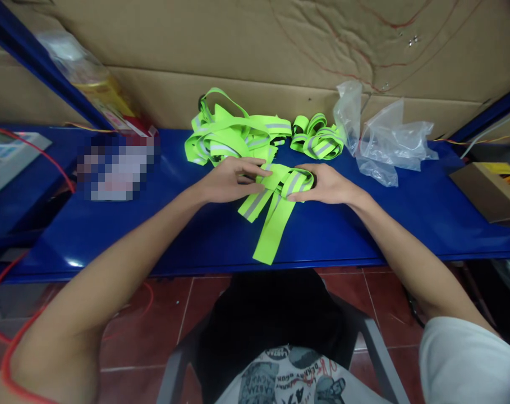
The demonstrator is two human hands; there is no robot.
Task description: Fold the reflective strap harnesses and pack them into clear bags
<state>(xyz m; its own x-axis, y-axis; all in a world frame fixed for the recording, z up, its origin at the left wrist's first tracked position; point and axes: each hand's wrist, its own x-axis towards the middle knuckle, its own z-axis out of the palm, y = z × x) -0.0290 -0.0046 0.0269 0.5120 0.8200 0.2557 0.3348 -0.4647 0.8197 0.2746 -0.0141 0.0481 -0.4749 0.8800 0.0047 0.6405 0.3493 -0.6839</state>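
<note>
A neon yellow-green strap (275, 227) with a silver reflective stripe is partly folded into a loose bundle, its flat ends hanging toward the front edge of the blue shelf. My right hand (328, 184) closes around the looped end of this reflective strap, thumb in front and fingers behind. On the other side, my left hand (231, 179) pinches the strap between thumb and fingers. Just behind my hands lies a tangled heap of similar straps (229, 132). Beside the heap sits a smaller bundle of coiled straps (320, 137).
Crumpled clear plastic bags (391, 140) lie at the back right, with an open cardboard box (490, 191) at the far right. A plastic bottle (97, 84) leans at the back left. A red cable (31, 148) crosses the left side. Cardboard (238, 45) backs the blue shelf (187, 241).
</note>
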